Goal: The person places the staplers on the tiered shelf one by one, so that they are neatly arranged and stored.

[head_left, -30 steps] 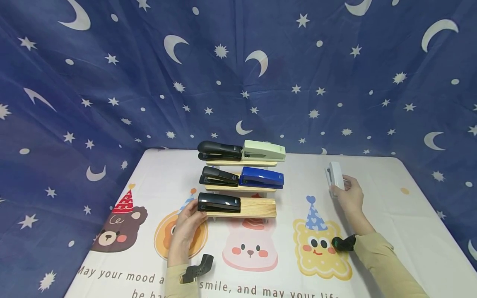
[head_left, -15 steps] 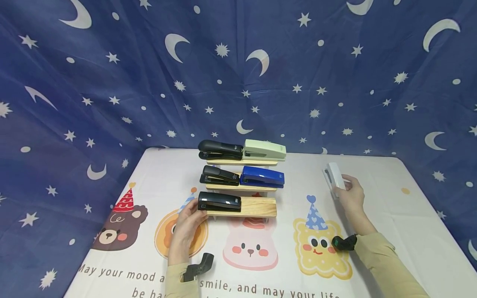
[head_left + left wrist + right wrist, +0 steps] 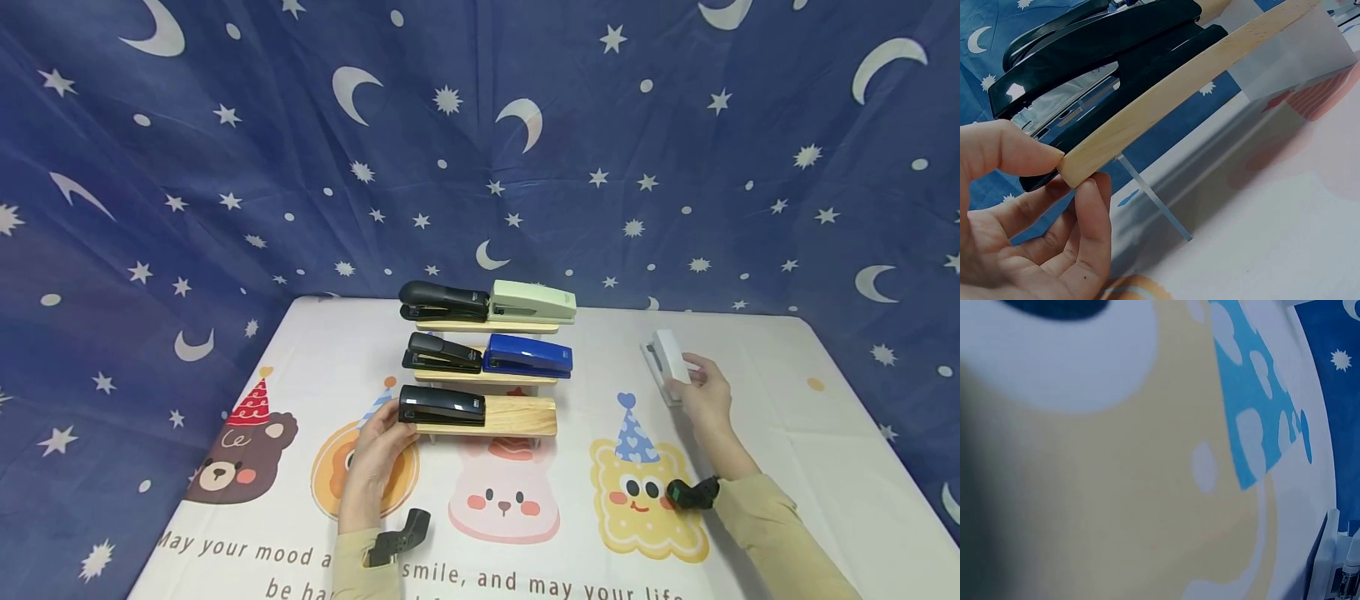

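My left hand (image 3: 377,458) pinches the left end of the lowest wooden shelf (image 3: 522,417). In the left wrist view the thumb lies at the shelf's edge and the fingers curl beneath it, beside the glossy black stapler (image 3: 1104,53) on top. Over at the right, my right hand (image 3: 708,402) grips a white stapler (image 3: 672,357) between thumb and fingers. Whether its base touches the table I cannot tell. Only a corner of the white stapler (image 3: 1322,569) enters the right wrist view, and that hand is out of sight there.
On the middle tier sit a small black stapler (image 3: 442,354) and a blue stapler (image 3: 528,356). The top tier bears a black stapler (image 3: 442,302) and a pale green stapler (image 3: 532,302). A printed cloth (image 3: 585,492) covers the table; a starry blue curtain (image 3: 480,167) hangs behind.
The white stapler has tilted, its far end swinging slightly left and its base showing more, as my right hand turns it. My left hand has stayed on the shelf.
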`<state>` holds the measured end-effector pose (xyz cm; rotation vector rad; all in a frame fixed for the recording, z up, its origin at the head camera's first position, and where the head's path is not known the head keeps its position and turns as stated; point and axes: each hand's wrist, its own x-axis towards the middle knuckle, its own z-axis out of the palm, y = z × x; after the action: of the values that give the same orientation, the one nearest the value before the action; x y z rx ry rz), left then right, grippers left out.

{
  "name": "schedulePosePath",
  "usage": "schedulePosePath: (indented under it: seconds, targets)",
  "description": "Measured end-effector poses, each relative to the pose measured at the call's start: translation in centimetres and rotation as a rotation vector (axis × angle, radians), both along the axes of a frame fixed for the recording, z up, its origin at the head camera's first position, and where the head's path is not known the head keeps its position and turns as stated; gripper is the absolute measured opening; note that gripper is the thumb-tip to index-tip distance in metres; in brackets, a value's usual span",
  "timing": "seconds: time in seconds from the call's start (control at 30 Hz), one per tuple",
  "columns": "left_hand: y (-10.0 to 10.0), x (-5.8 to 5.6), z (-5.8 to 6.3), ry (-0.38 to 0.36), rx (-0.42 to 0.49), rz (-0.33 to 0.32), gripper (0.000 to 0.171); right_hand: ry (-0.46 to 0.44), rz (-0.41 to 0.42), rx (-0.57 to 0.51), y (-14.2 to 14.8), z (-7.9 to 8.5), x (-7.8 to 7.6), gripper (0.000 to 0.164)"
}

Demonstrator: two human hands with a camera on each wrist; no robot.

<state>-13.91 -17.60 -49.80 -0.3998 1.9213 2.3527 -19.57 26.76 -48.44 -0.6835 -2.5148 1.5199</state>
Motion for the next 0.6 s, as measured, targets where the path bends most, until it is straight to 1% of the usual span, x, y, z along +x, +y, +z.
schedulePosePath:
  seconds: [0.37,0.6]
  targets:
    - [0.0,0.0,0.1,-0.013,0.02,0.005,0.053,-0.016,0.029,-0.019,-0.4,0.2,1.2,0.064]
    - [-0.1,0.0,0.2,-0.011,0.016,-0.001,0.054,-0.054,0.055,-0.015,-0.8,0.6,2.1,0.061]
